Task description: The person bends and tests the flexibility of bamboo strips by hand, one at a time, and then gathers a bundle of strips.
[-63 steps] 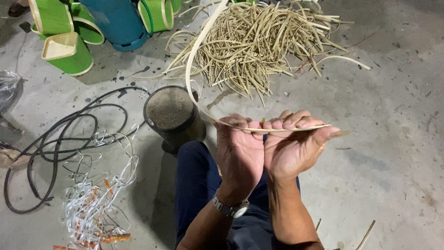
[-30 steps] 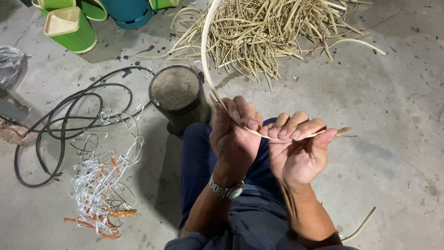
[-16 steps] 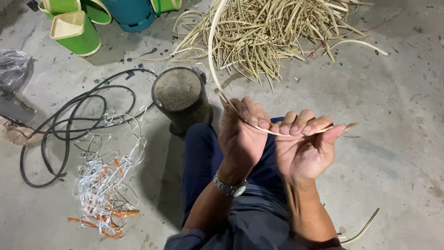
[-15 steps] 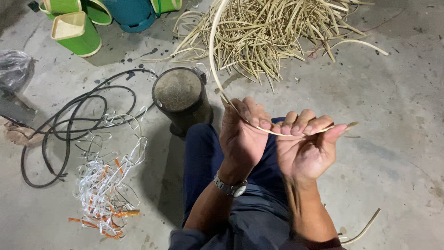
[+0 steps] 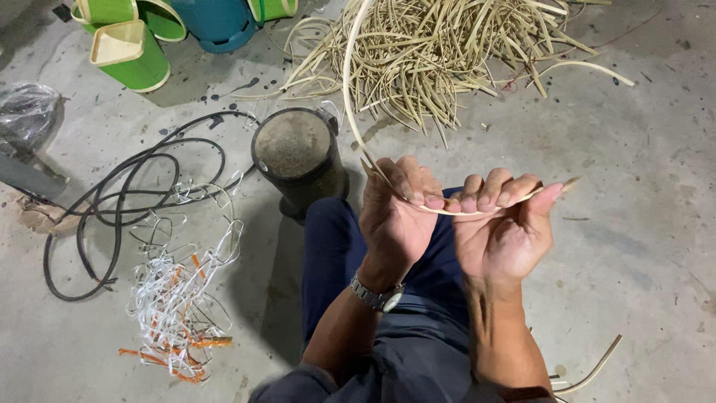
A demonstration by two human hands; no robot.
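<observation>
Much pale split cane is heaped ahead on grey concrete floor. One long curved cane strip, since raised slightly, is pinched by left hand and right hand, bending continuing.

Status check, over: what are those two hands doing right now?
Left hand and right hand both pinching one long pale cane strip, palms up. Strip curves up toward the strip pile. Dark round can by the knee, nothing blocking.
</observation>
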